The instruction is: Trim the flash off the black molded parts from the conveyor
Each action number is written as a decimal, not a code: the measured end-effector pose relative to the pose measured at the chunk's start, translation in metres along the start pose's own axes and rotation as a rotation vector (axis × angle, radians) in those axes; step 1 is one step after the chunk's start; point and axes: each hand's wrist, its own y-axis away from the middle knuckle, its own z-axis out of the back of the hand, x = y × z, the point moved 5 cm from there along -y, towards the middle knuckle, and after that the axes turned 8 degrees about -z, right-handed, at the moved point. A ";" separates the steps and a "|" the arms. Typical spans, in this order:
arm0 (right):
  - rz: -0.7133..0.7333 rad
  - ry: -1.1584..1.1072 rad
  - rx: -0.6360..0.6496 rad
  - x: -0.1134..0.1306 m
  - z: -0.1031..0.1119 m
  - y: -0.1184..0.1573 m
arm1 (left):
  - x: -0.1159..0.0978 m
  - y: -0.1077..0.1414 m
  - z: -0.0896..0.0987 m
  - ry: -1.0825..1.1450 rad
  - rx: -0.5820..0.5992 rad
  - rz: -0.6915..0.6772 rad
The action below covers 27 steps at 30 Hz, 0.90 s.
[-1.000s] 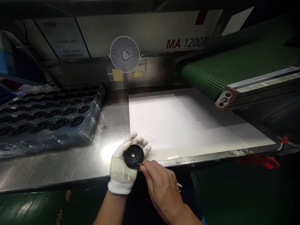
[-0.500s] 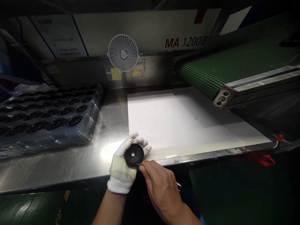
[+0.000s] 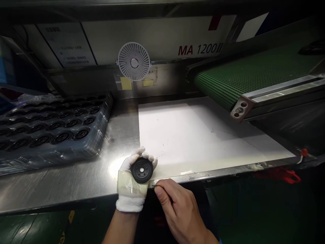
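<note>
Black moulded disc (image 3: 141, 170) near worktop's front edge, round, no long axis, centre hole facing up; cradled on curled fingers of white-gloved left hand (image 3: 130, 195). Bare right hand (image 3: 180, 210) in narrow pinch on small blade (image 3: 154, 185), tip at disc's lower rim. Rim's finish too small to judge; done or left, cannot tell. Stainless worktop (image 3: 119, 135) carries wrapped tray (image 3: 98, 149) of similar discs, left
</note>
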 end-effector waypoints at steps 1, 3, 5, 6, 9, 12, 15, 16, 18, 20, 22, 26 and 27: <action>-0.009 0.035 -0.007 -0.002 0.004 0.000 | -0.002 0.001 0.000 -0.014 -0.003 -0.008; -0.018 0.170 -0.016 -0.007 0.011 0.002 | -0.004 0.001 -0.001 -0.036 -0.007 -0.023; -0.027 0.298 0.013 -0.013 0.016 0.005 | -0.006 0.002 -0.003 -0.042 -0.012 -0.029; -0.028 0.324 0.041 -0.015 0.017 0.006 | -0.006 0.002 -0.004 -0.042 -0.016 -0.029; -0.036 0.255 0.086 -0.016 0.023 0.007 | -0.006 0.002 -0.007 -0.033 -0.022 -0.020; -0.041 0.186 0.038 -0.010 0.025 0.003 | -0.004 0.005 -0.010 -0.020 -0.010 -0.014; -0.026 0.195 -0.044 -0.003 0.021 -0.003 | -0.001 0.009 -0.012 -0.006 -0.003 -0.012; -0.025 0.198 -0.075 -0.002 0.020 -0.005 | 0.000 0.010 -0.013 -0.003 -0.007 -0.007; -0.033 0.188 -0.122 -0.002 0.017 -0.008 | 0.003 0.012 -0.013 -0.001 -0.022 0.005; -0.043 0.157 -0.133 -0.003 0.016 -0.009 | 0.004 0.012 -0.012 -0.014 -0.053 0.002; -0.042 0.121 -0.105 -0.003 0.018 -0.009 | 0.003 0.011 -0.010 -0.028 -0.066 -0.014; -0.016 0.113 -0.017 0.002 0.022 -0.009 | -0.001 0.009 -0.010 -0.050 -0.049 -0.046; -0.011 0.125 -0.012 0.004 0.024 -0.010 | -0.002 0.009 -0.010 -0.059 -0.053 -0.055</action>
